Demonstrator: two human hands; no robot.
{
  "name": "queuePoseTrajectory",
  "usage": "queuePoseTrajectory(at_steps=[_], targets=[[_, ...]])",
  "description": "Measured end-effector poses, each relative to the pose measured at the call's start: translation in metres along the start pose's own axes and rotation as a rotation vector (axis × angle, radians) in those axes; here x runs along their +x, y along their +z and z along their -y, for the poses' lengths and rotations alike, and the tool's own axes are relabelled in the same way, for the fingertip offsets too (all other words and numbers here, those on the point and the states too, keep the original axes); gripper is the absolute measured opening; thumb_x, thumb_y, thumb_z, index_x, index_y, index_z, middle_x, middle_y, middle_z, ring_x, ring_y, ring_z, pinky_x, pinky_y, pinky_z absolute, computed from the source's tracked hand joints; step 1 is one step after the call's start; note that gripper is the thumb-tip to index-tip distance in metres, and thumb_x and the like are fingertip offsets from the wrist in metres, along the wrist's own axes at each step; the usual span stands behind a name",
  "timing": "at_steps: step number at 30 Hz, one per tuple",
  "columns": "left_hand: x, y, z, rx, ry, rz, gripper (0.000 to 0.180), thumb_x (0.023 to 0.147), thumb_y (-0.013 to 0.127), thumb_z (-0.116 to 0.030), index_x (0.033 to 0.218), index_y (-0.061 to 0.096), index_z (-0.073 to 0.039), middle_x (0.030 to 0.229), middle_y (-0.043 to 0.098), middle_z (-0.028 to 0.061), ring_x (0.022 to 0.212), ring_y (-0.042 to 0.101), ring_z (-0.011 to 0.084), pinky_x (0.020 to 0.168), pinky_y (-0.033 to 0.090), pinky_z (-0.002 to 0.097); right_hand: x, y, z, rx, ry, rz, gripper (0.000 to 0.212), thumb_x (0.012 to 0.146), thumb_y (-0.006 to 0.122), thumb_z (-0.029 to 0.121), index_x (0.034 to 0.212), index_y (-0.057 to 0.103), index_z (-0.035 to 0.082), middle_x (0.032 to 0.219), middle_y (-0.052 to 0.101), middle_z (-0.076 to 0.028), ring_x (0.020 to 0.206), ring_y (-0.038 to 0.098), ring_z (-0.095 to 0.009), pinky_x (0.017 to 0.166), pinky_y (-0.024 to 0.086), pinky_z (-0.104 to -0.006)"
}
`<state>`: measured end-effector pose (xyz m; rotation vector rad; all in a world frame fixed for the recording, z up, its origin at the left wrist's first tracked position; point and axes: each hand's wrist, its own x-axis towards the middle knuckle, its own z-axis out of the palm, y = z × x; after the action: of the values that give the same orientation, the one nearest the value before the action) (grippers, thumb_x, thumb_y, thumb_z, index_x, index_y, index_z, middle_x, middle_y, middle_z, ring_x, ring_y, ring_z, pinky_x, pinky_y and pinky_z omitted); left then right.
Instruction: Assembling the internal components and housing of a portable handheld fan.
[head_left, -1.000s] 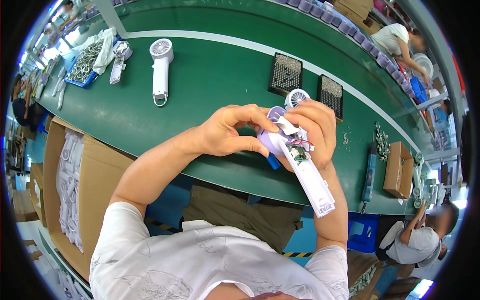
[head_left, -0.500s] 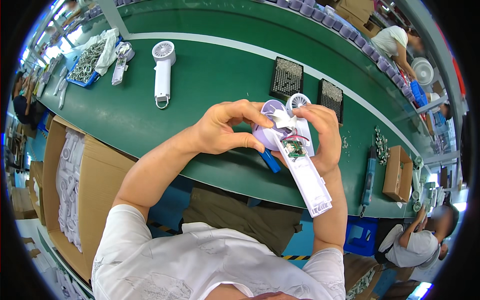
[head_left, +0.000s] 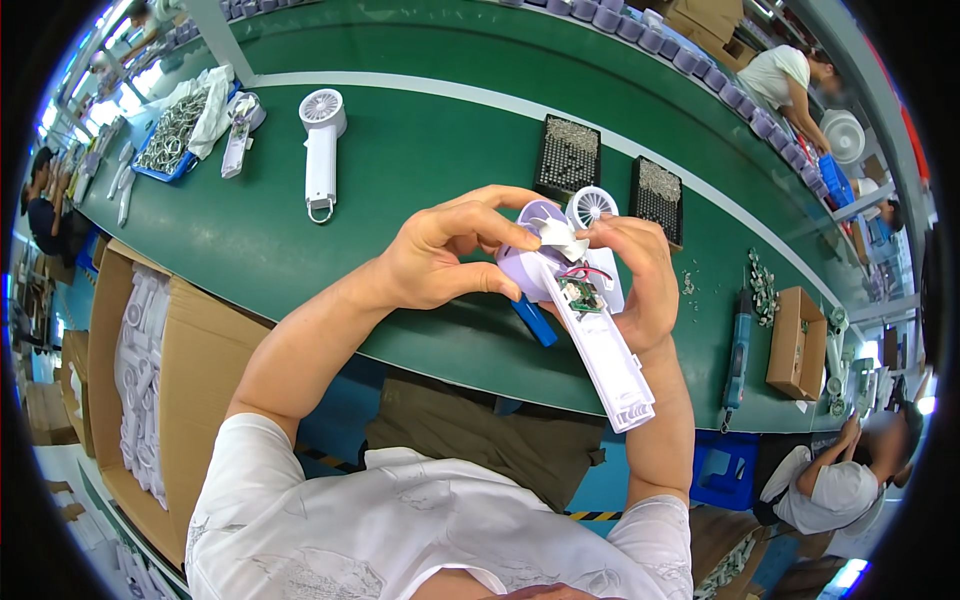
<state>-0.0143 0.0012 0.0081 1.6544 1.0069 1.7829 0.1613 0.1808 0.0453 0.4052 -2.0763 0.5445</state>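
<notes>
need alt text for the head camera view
A person's left hand and right hand hold an opened handheld fan above a green table, its white blades, circuit board and red wiring exposed. Beyond are a closed white handheld fan at upper left and two black trays of small metal parts.

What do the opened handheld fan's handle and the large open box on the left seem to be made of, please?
Fan handle: probably moulded white plastic, satin finish, judging by its thin, smooth walls and soft highlights.
Large open box: apparently matt brown cardboard, given its tan panels and folded flap.
</notes>
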Motion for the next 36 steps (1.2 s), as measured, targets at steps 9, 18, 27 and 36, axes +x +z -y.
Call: queuePoseTrajectory(at_steps=[9,18,27,36], targets=[[-0.002,0.006,0.002,-0.044,-0.025,-0.012,0.046,0.083,0.085,-0.007,0.124,0.065,-0.001,0.146,0.050,0.0333,0.137,0.053,0.0412,0.109,0.050,0.0525,-0.001,0.009,0.005,-0.094,-0.005,-0.075,0.072,0.064,0.095,0.023,0.124,0.064,-0.001,0.117,0.067,-0.014,0.106,0.065,-0.034,0.090,0.054,-0.0438],[-0.004,0.010,0.003,0.052,-0.057,0.011,0.047,0.084,0.085,-0.005,0.125,0.064,-0.001,0.145,0.053,0.0295,0.127,0.060,0.0309,0.099,0.054,0.0416,-0.008,0.017,0.001,-0.226,-0.081,-0.064,0.061,0.068,0.090,0.015,0.121,0.065,-0.002,0.113,0.069,-0.015,0.103,0.067,-0.033,0.093,0.056,-0.0477],[-0.005,0.018,0.009,-0.083,-0.015,-0.068,0.041,0.085,0.084,-0.003,0.122,0.065,-0.005,0.147,0.055,0.0185,0.092,0.057,0.0101,0.087,0.052,0.0314,-0.005,0.017,0.008,-0.215,-0.058,-0.119,0.057,0.071,0.089,0.015,0.119,0.065,-0.004,0.108,0.072,-0.014,0.097,0.067,-0.033,0.091,0.056,-0.0461],[-0.002,0.018,0.007,-0.068,0.014,-0.054,0.040,0.085,0.084,-0.003,0.120,0.065,-0.005,0.147,0.054,0.0206,0.097,0.061,0.0130,0.087,0.053,0.0323,-0.009,0.018,0.010,-0.308,-0.049,-0.097,0.073,0.065,0.097,0.022,0.125,0.059,0.004,0.110,0.072,-0.008,0.095,0.064,-0.029,0.082,0.053,-0.0376]])
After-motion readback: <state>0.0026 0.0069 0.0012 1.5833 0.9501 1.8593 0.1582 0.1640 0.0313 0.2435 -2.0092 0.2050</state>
